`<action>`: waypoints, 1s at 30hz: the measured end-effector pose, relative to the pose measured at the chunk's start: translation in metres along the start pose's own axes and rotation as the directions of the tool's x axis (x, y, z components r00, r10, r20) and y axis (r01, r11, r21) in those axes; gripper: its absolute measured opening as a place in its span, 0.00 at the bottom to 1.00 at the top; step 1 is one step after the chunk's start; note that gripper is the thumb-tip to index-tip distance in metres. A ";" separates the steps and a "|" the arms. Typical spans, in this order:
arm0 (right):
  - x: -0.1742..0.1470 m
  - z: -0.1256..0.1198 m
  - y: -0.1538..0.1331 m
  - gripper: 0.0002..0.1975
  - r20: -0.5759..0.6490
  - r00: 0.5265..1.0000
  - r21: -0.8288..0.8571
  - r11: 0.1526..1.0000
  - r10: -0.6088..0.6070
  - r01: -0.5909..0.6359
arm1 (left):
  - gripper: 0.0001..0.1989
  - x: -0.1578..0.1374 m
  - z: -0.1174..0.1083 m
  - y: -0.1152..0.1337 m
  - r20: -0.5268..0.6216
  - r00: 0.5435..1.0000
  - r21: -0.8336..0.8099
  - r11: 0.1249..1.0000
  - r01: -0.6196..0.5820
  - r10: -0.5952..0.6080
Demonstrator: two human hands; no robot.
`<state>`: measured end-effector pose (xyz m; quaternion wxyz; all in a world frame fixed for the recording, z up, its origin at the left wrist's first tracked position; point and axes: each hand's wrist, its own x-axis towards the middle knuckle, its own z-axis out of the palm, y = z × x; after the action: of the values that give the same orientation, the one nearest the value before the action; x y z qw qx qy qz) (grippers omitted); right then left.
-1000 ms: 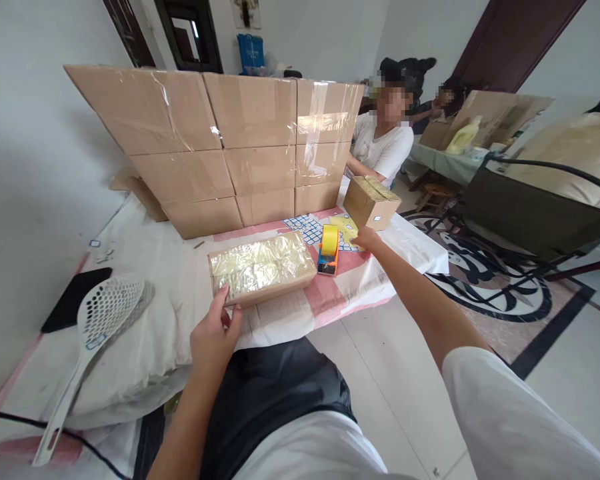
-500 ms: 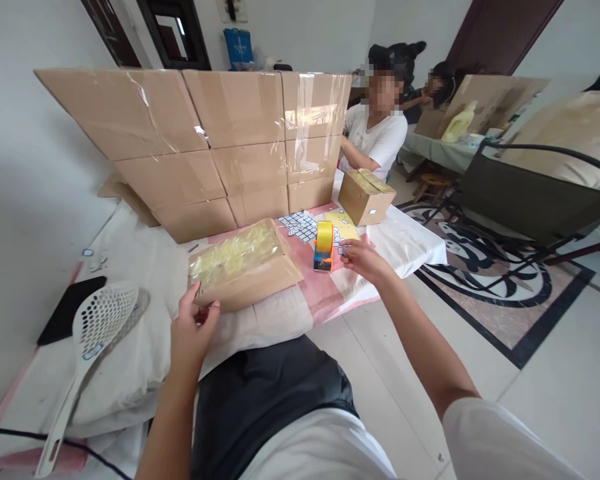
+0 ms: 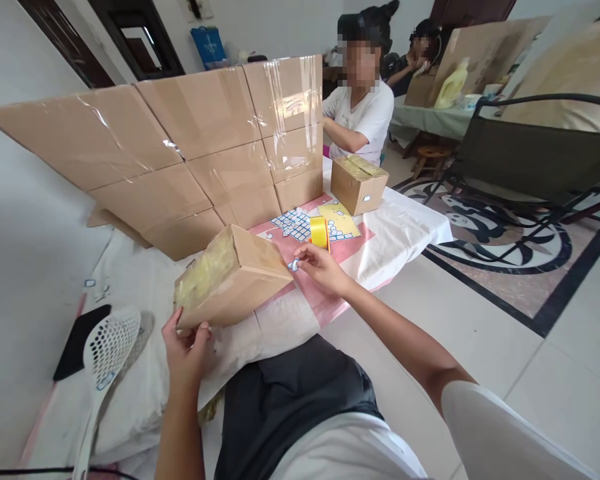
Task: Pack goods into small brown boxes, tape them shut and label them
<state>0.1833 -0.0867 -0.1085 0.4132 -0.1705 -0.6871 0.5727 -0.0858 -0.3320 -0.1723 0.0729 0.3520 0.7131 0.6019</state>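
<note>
My left hand [image 3: 187,340] grips the near left corner of a cardboard box [image 3: 253,283], thumb and fingers closed around its edge. The box is tilted on the table, and its yellow-taped face [image 3: 207,277] points up and to the left. Just off the box's right end, my right hand [image 3: 323,268] pinches a small white sticker with a blue border [image 3: 294,265]. Behind that hand stands a tape dispenser with a yellow roll [image 3: 319,232], its lower part hidden. Beyond it lie a sheet of blue-bordered stickers [image 3: 295,225] and a yellow sheet [image 3: 337,217] with stickers scattered on it.
A wall of stacked cardboard boxes [image 3: 220,167] rises at the back of the table. A smaller taped box [image 3: 357,187] with a sticker stands at the right. At left lie a white slotted skimmer [image 3: 113,340] and a black flat object [image 3: 80,340]. A person [image 3: 360,113] sits behind.
My left hand has tipped the box up from lying flat. My right hand has moved left from beside the tape dispenser to the box's right end, with a sticker in its fingers.
</note>
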 end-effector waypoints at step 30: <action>0.042 0.021 -0.041 0.03 0.311 0.932 0.205 0.944 0.186 -0.257 | 0.37 0.014 0.002 0.000 0.017 0.999 -0.042 0.998 -0.040 0.041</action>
<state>0.1523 -0.0825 -0.0549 0.2591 -0.1108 -0.6408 0.7141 -0.0951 -0.3221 -0.1686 0.0745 0.3702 0.6926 0.6146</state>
